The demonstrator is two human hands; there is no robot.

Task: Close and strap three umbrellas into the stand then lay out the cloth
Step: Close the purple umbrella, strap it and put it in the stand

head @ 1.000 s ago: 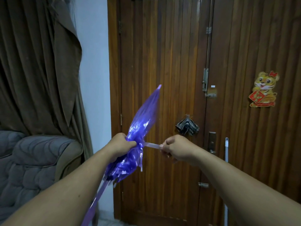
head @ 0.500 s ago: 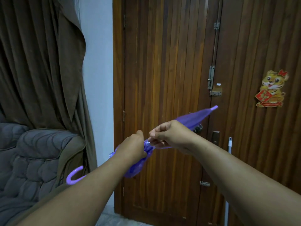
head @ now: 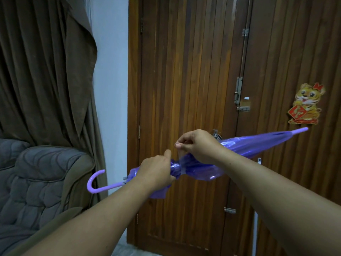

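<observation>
Now left hand [head: 156, 172] grips umbrella [head: 249, 146] (right hand [head: 199, 145] pinching strap [head: 181, 154]).

Purple see-through plastic umbrella [head: 258, 145]: tipped down flat, tip swung right.
Right hand [head: 198, 145]: pulled the strap [head: 181, 157] over the folds.

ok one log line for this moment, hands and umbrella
step: strapping | left hand: grips purple umbrella | right hand: pinches strap | umbrella: closed, near level

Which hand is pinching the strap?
The right hand, fingers pinched on the strap above the purple umbrella; the left hand grips the bunched canopy.
</observation>
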